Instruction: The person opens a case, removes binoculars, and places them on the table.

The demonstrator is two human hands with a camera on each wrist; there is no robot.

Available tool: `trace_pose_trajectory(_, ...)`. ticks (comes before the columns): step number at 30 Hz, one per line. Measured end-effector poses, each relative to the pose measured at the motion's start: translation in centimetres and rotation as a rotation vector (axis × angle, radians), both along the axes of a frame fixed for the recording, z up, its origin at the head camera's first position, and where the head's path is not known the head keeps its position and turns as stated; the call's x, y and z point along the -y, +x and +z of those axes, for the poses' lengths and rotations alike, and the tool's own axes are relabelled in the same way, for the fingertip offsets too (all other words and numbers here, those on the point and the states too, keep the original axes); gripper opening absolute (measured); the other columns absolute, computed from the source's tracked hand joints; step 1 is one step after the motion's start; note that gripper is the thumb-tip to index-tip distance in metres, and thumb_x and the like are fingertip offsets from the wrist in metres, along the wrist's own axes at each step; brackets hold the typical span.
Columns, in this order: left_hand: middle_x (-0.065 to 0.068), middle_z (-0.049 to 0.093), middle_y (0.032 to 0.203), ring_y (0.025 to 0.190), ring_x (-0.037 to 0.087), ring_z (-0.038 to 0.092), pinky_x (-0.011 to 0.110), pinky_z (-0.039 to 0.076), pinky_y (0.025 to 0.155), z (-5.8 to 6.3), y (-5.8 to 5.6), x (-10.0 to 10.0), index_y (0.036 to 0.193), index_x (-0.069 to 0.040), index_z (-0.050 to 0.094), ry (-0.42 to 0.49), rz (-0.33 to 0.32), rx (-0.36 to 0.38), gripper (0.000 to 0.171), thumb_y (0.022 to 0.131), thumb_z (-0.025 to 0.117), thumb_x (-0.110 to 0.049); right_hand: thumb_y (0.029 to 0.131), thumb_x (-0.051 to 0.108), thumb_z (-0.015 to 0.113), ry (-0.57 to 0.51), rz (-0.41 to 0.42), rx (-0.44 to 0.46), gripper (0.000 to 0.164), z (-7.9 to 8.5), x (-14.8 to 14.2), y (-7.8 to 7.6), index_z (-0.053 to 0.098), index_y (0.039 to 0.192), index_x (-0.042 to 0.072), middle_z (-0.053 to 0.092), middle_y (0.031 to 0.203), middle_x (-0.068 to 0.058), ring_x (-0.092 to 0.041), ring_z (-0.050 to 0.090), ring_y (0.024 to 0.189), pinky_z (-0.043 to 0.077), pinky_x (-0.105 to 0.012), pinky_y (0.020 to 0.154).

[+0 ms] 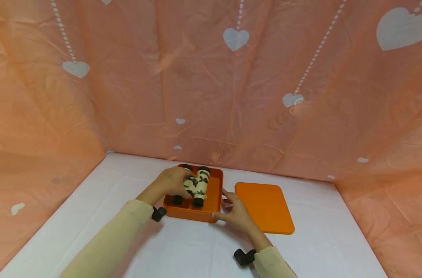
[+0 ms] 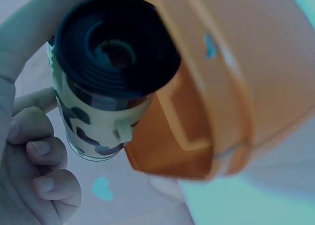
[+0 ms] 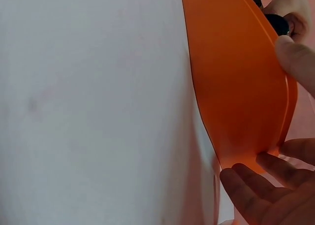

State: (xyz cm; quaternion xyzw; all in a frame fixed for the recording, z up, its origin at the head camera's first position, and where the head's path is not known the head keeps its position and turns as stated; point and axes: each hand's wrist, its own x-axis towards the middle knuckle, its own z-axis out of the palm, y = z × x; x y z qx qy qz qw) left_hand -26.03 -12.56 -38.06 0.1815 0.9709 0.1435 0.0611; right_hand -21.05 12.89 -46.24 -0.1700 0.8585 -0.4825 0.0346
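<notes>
A pair of toy binoculars (image 1: 201, 184), cream with dark camouflage patches and black ends, is at the orange box (image 1: 190, 214). My left hand (image 1: 173, 180) grips its left barrel from above, thumb and fingers on either side. The left wrist view shows one black eyepiece (image 2: 118, 45) close up beside the box wall; whether the binoculars rest on the box floor I cannot tell. My right hand (image 1: 237, 212) holds the box's near right corner. In the right wrist view its thumb (image 3: 298, 60) lies at the rim and its fingertips touch the side wall.
A flat orange lid (image 1: 266, 208) lies on the white tabletop (image 1: 183, 251), right of the box and close to my right hand. Pink curtain (image 1: 197, 77) with white hearts hangs behind the table and along both sides.
</notes>
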Motion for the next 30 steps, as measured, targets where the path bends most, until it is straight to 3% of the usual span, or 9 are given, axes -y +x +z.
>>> trace_pose_trajectory(14,0.002,0.068,0.115,0.093,0.019,0.062,0.043,0.054,0.082,1.6,0.2,1.8,0.125,-0.018,0.064,0.018,0.014,-0.056,0.075,0.059,0.088,-0.046,0.075,0.031,0.083,-0.001,-0.001,0.028,0.091,0.1,0.0,0.0,0.036,0.148,0.004,0.054,0.133,-0.015,-0.036,0.06,0.114,0.053,-0.047,0.094)
trace_pose_trajectory(30,0.006,0.067,0.116,0.094,0.022,0.06,0.046,0.053,0.085,2.4,0.8,4.5,0.129,-0.014,0.061,0.081,0.101,-0.013,0.079,0.06,0.088,-0.044,0.075,0.032,0.083,-0.004,0.0,0.046,0.091,0.2,-0.1,0.1,0.036,0.149,0.005,0.053,0.134,-0.015,-0.035,0.059,0.115,0.053,-0.047,0.095)
